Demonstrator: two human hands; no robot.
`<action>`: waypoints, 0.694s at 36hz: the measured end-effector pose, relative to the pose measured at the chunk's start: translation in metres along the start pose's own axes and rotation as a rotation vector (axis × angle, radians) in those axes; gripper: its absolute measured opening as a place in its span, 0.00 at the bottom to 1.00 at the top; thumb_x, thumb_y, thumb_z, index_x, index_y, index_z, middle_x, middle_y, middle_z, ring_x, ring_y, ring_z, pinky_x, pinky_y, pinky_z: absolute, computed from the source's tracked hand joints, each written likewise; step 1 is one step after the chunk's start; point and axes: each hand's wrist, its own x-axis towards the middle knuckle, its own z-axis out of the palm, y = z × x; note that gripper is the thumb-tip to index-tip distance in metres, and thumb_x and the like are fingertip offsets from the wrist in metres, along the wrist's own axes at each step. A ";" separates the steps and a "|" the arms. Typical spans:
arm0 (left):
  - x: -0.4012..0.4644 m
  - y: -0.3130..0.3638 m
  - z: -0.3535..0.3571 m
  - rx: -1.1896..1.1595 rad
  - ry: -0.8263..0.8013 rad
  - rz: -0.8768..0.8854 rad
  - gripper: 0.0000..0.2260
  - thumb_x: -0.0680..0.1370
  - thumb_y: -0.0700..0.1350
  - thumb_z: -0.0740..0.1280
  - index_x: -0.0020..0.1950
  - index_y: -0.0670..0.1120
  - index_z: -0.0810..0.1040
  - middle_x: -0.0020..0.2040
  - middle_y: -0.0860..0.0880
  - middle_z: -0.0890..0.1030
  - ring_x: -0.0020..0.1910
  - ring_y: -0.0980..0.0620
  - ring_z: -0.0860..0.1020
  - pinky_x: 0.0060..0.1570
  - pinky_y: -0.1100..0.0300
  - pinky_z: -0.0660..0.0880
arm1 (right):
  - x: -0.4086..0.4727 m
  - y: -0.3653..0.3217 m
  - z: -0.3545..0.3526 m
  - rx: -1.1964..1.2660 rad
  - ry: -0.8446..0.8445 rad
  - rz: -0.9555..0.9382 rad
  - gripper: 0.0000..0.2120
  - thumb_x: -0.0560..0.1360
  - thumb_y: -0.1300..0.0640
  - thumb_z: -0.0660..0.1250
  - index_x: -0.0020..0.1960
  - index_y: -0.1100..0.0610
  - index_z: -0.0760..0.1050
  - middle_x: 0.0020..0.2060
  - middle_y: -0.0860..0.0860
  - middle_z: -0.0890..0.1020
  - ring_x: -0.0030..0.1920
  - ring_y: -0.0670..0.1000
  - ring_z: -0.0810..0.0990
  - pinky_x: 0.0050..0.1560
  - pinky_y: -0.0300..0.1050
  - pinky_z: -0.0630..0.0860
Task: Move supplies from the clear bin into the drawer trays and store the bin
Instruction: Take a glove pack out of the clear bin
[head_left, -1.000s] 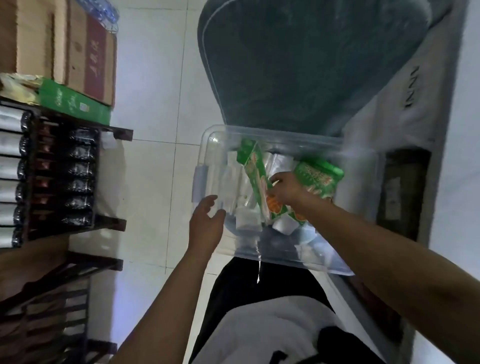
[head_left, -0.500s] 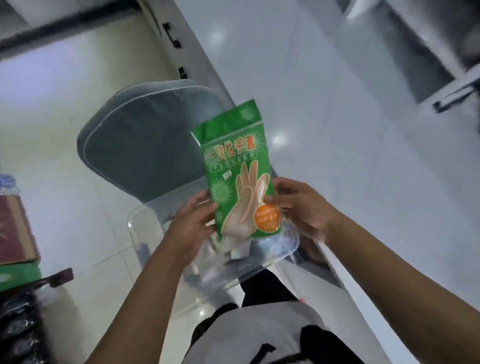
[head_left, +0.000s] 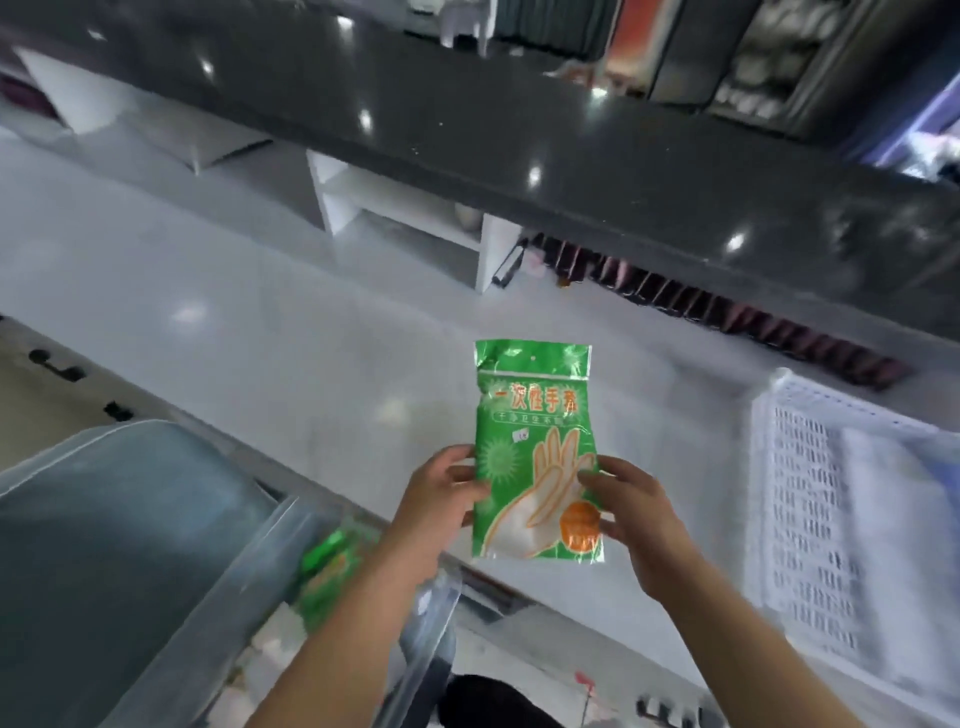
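The green glove packet (head_left: 535, 452) had come up out of the clear bin (head_left: 291, 561), which sat at eight o'clock. Left hand (head_left: 441, 499) and right hand (head_left: 631, 506) both pinched its lower edges, fingers closed on it, with the white tray (head_left: 810, 499) waiting at three o'clock

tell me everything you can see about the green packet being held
The green glove packet is a flat, glossy plastic pouch with a hang-hole header, white characters, a printed glove outline and an orange circle. It is held upright in mid-air, print toward the camera, its lower edges pinched by the left hand and the right hand.

white mesh tray (head_left: 810, 519) motion-blurred, clear bin (head_left: 291, 582) contents indistinct, cropped below
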 end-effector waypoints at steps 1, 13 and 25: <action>0.004 0.000 0.012 0.018 -0.030 -0.005 0.17 0.73 0.31 0.69 0.56 0.50 0.80 0.46 0.48 0.86 0.41 0.52 0.86 0.34 0.61 0.79 | -0.001 0.002 -0.011 0.007 0.035 -0.006 0.07 0.77 0.62 0.66 0.52 0.55 0.81 0.38 0.51 0.88 0.36 0.49 0.86 0.33 0.41 0.80; 0.041 -0.012 0.067 0.382 -0.039 -0.010 0.26 0.73 0.33 0.68 0.70 0.49 0.72 0.67 0.45 0.77 0.61 0.46 0.78 0.53 0.56 0.76 | 0.027 0.029 -0.054 -0.225 0.019 0.082 0.26 0.75 0.57 0.71 0.71 0.59 0.70 0.63 0.59 0.79 0.50 0.51 0.82 0.43 0.41 0.76; -0.033 -0.044 -0.033 0.549 0.170 0.074 0.28 0.78 0.47 0.68 0.76 0.59 0.63 0.75 0.56 0.63 0.66 0.58 0.68 0.57 0.66 0.73 | -0.017 0.023 0.015 -0.925 -0.167 -0.353 0.28 0.77 0.47 0.66 0.75 0.48 0.65 0.77 0.51 0.63 0.76 0.52 0.61 0.74 0.44 0.58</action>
